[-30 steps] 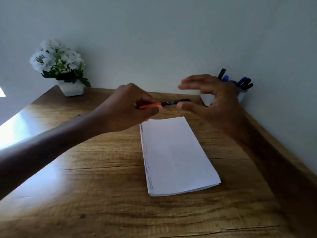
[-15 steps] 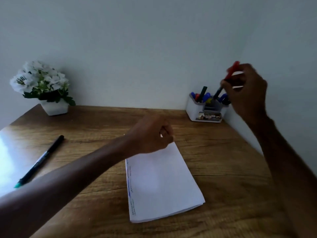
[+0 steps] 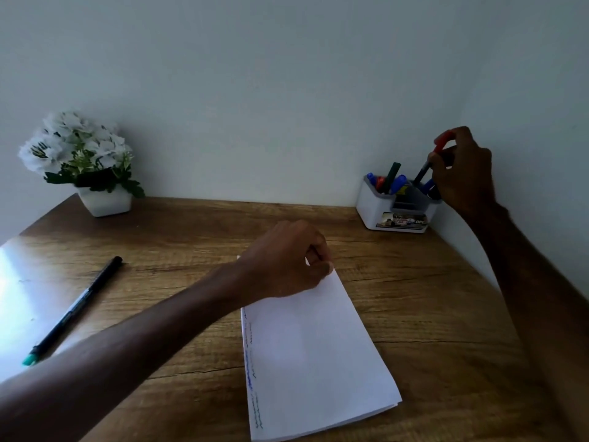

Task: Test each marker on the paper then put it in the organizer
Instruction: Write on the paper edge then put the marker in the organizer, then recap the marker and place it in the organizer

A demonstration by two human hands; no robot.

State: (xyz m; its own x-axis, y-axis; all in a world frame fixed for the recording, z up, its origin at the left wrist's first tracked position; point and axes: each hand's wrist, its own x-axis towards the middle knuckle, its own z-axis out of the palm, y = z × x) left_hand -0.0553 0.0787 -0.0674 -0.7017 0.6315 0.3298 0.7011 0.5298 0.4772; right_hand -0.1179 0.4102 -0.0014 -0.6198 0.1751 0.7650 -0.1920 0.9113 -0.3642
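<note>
Obs.: right hand (image 3: 462, 173) is raised over the far right corner of the table, fingers and thumb curled round the upper part of a slim red-capped marker (image 3: 423, 172) w/ dark barrel. The marker is tilted, cap end up and lower end at the rim of the white plastic organizer (image 3: 369, 208) w/ grey inner dividers. Cannot tell if the tip has entered a slot. The organizer holds several other markers (blue, red and green caps visible) and stands against the wall corner. Left hand (image 3: 287, 260) sits on the far edge of the white folded paper (image 3: 315, 352), fingers curled into a loose fist w/ nothing visible in it. The paper lies mid-table, w/ faint squiggle marks down its left margin. Handling, by judgement: marker is light, rigid, smooth plastic, so prob. slippery under a loose pinch. Best held on the barrel just below the cap, as here, so the cap is not pulled off. Lower it upright into a free slot, since the crowded compartments could snag it. The organizer looks light and may slide or tip if knocked. One black marker w/ teal cap (image 3: 75, 309) lies well apart on the left, prob. untested. Surface: brown wood-grain table (image 3: 430, 298), flat, w/ strong glare at the left edge. Room: plain pale walls meeting at the right corner, dim light, and a white pot of white artificial flowers (image 3: 105, 202) at far left.
</note>
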